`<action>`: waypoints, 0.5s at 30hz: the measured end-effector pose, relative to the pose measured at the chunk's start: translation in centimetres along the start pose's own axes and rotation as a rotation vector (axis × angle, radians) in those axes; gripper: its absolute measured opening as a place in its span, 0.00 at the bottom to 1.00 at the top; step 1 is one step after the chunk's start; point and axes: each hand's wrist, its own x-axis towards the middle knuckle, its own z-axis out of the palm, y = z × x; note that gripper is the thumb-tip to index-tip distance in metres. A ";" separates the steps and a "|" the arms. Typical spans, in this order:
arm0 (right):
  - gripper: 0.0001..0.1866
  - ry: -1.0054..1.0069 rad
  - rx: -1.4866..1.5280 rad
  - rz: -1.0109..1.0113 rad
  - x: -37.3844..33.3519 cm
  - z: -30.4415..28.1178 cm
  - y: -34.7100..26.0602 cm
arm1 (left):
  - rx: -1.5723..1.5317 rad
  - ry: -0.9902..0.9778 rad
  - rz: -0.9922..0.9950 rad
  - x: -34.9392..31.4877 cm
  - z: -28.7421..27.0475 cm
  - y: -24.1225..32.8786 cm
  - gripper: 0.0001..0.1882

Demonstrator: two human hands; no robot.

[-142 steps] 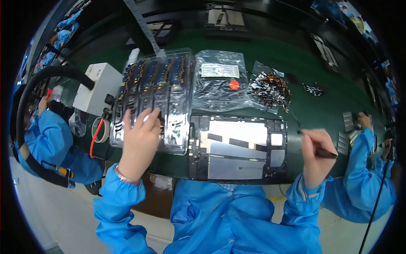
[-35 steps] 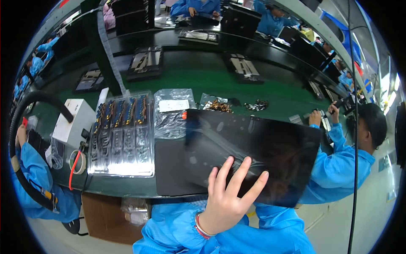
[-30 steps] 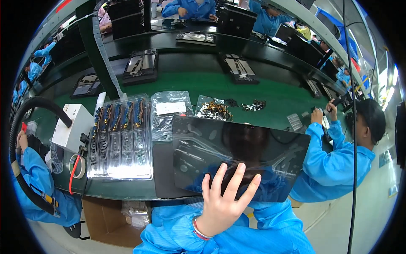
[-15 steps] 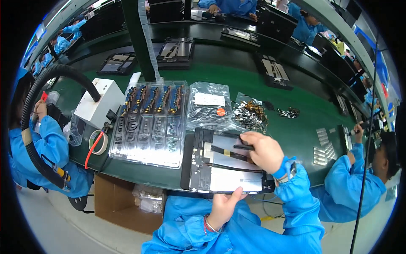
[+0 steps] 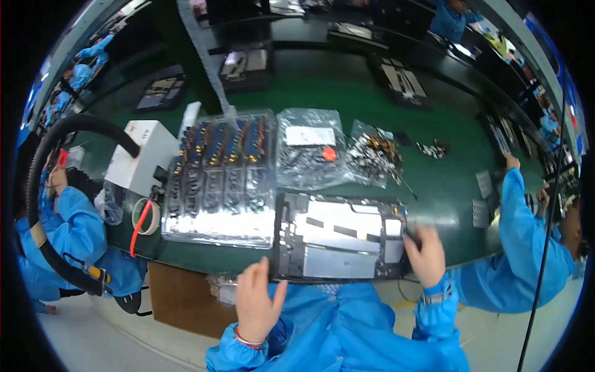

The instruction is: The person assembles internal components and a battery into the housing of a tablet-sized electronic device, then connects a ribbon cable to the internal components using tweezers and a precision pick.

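Note:
An opened tablet [image 5: 341, 263], with silver panels and dark strips in a black frame, lies flat near the table's front edge. My left hand [image 5: 257, 304] is off its lower left corner, fingers spread and nothing in them. My right hand [image 5: 427, 255] is beside the tablet's right edge, thumb and fingers apart. Whether its fingertips touch the frame I cannot tell. Left of the tablet lies a clear plastic tray [image 5: 217, 232] of small blue and gold parts. Behind it are a silver plastic bag [image 5: 310, 164] and a heap of small flex-cable parts [image 5: 375, 155].
A white box [image 5: 133, 155] with a black hose [image 5: 80, 124] and a tape roll [image 5: 149, 226] stand left. Other opened tablets [image 5: 403, 84] lie farther back. At the right, a co-worker's arm [image 5: 520, 217] reaches across the table. Below the front edge is a cardboard box [image 5: 180, 297].
My right hand has moved from over the tablet to its right edge; the dark piece it held no longer shows. My left hand has left the front edge, moving left. The co-worker's arm has reached forward.

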 end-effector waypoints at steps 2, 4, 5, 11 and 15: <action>0.23 -0.050 0.202 -0.076 -2.2 1.8 0.9 | -0.249 -0.042 -0.057 -0.5 1.5 -0.3 0.22; 0.25 -0.024 0.459 -0.005 -4.6 1.8 2.3 | -0.465 -0.027 -0.109 -1.3 1.6 -0.3 0.23; 0.28 0.006 0.835 0.133 -6.2 2.3 3.5 | -0.511 -0.026 -0.109 -2.2 1.4 -0.1 0.23; 0.14 0.026 1.493 0.436 -4.6 -3.7 -0.3 | -1.054 -0.062 0.014 -3.9 -0.4 1.6 0.27; 0.14 0.061 1.495 0.094 9.4 -2.3 -0.5 | -1.281 0.044 -0.048 -2.3 -0.1 2.5 0.26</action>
